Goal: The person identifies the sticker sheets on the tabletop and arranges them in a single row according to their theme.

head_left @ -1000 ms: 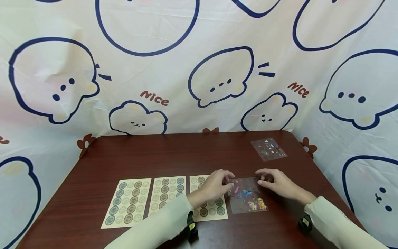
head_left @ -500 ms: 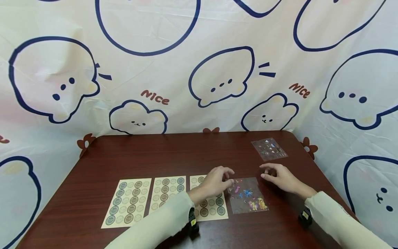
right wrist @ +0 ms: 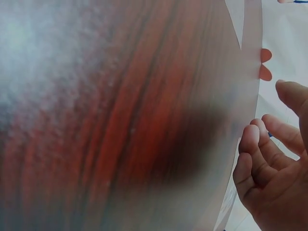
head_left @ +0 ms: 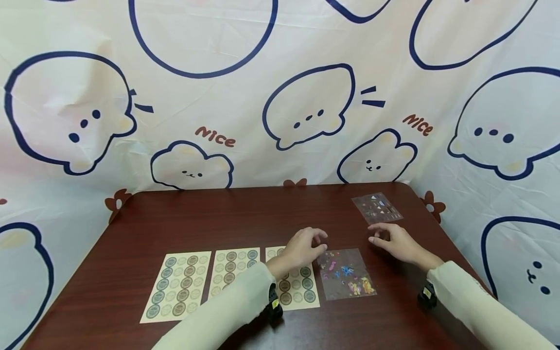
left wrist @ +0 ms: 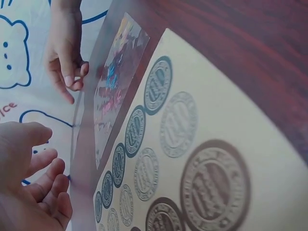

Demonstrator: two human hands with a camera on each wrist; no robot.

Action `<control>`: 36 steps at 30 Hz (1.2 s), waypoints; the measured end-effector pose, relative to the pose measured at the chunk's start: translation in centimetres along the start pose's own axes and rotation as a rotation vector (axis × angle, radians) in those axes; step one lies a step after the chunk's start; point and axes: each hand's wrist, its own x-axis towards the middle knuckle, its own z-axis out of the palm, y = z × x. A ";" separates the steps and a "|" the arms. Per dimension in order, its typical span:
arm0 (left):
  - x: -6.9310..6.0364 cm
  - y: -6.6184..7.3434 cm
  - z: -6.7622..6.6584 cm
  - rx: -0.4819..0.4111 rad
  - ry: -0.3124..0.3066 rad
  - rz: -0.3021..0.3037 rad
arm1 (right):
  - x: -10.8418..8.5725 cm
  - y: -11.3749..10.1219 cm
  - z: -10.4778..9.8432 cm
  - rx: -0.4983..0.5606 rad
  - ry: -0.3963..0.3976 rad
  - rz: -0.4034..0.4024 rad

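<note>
My left hand (head_left: 299, 249) hovers over the upper right part of the right-hand cream sticker sheet (head_left: 298, 289), fingers loosely bent and nothing between them. Just right of that sheet lies a clear sticker sheet (head_left: 347, 277) with small colourful cartoon figures. To its upper right, my right hand (head_left: 397, 244) hangs above the table with relaxed fingers and holds nothing. The right wrist view shows this hand (right wrist: 274, 168) with several fingers half curled and the thumb apart. In the left wrist view, the round seals on the cream sheet (left wrist: 180, 130) appear close up.
Two more cream sheets lie to the left, a middle one (head_left: 232, 267) and a left one (head_left: 177, 284). A second clear sticker sheet (head_left: 377, 208) lies near the back right corner of the dark wooden table (head_left: 245, 216). A printed cloth (head_left: 249, 107) hangs behind the table.
My right hand has drawn away from the clear figure sheet, toward the back and slightly right. My left hand has risen a little toward the back. The sheets lie as before.
</note>
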 end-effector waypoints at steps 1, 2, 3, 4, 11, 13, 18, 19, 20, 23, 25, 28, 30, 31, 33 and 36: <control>0.1 0.0 0.0 0.004 -0.002 -0.005 | 0.1 0.0 0.0 0.000 0.003 0.006; 0.2 0.1 0.0 0.007 -0.001 -0.008 | 0.2 0.0 -0.1 0.001 0.005 0.011; 0.3 0.1 0.0 0.008 -0.002 -0.010 | 0.3 0.0 -0.1 0.002 0.007 0.016; 0.4 0.2 0.0 0.009 -0.003 -0.012 | 0.4 0.0 -0.1 0.000 0.007 0.013; 1.2 0.2 -0.1 0.017 0.005 -0.020 | 1.0 0.0 -0.5 -0.009 0.006 0.024; 1.4 0.2 0.0 0.008 0.005 -0.034 | 1.1 0.0 -0.8 -0.020 0.007 0.037; 1.8 0.0 0.1 -0.007 0.001 -0.065 | 1.5 0.4 -1.0 -0.038 0.013 0.045; 1.9 -0.1 0.1 -0.001 0.002 -0.067 | 1.6 0.5 -1.0 -0.042 0.015 0.047; 2.0 -0.1 0.1 0.005 0.004 -0.066 | 1.8 0.6 -0.9 -0.047 0.016 0.048; 2.3 -0.2 0.2 0.019 0.010 -0.061 | 2.3 1.0 -0.7 -0.059 0.013 0.063; 2.4 -0.3 0.2 0.017 0.013 -0.059 | 2.6 1.3 -0.6 -0.064 0.011 0.070; 2.7 -0.3 0.2 0.010 0.019 -0.059 | 2.9 1.5 -0.6 -0.068 0.017 0.079; 2.9 -0.3 0.2 0.011 0.023 -0.064 | 3.0 1.6 -0.6 -0.067 0.031 0.090; 3.0 -0.3 0.2 0.013 0.025 -0.068 | 3.1 1.6 -0.7 -0.067 0.039 0.094; 3.3 -0.2 0.2 0.020 0.027 -0.078 | 3.2 1.7 -0.8 -0.064 0.046 0.102; 3.5 -0.1 0.2 0.031 0.025 -0.089 | 3.4 1.8 -0.9 -0.061 0.048 0.129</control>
